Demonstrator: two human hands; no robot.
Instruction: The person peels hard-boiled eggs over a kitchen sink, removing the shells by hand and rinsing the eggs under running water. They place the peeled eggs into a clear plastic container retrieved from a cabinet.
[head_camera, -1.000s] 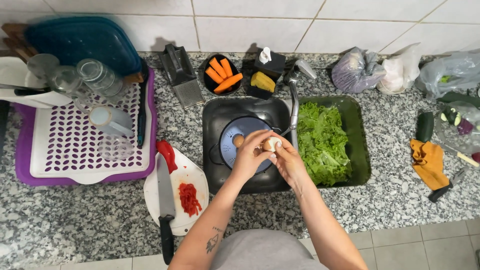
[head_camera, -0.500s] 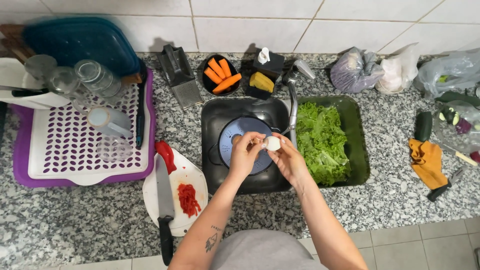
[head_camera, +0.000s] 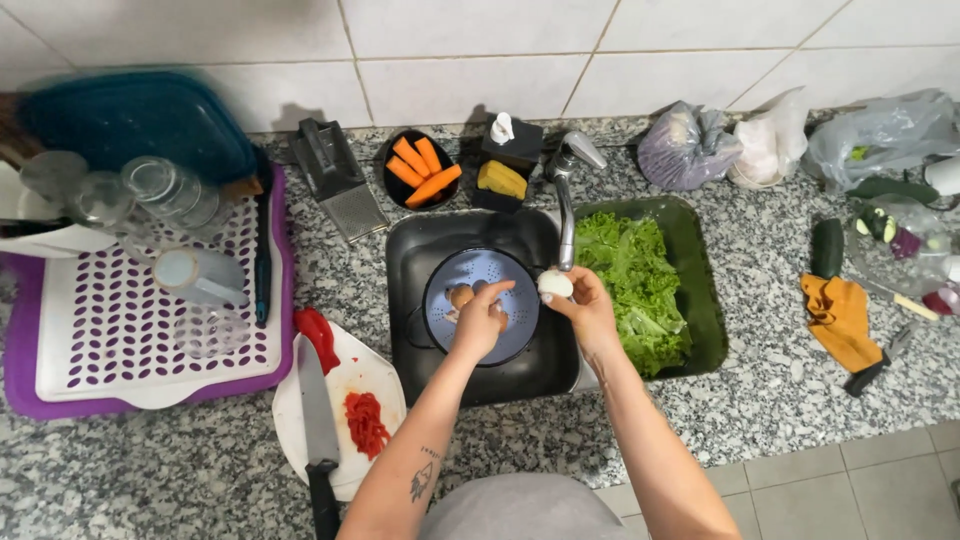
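The fingers of the right hand (head_camera: 590, 310) pinch a small pale egg (head_camera: 555, 285), peeled or nearly so, just under the tap (head_camera: 566, 200), while the left hand (head_camera: 480, 322) hangs over the blue colander (head_camera: 445, 275) with its fingers loosely curled and the forefinger stretched out; whether it holds a scrap of shell I cannot tell. This looks like the peeling step, with the egg held over the dark sink (head_camera: 410, 240), and the next move would call for a light, steady grip so the soft white does not split or slip. The egg looks smooth, whitish and rounded, and brownish pieces lie in the colander beneath it. To the right sits a green basin (head_camera: 700, 290) with lettuce (head_camera: 630, 270); on the worktop (head_camera: 780, 400) to the left a white board (head_camera: 375, 370) carries a knife (head_camera: 318, 425) and chopped red pepper (head_camera: 366, 422).
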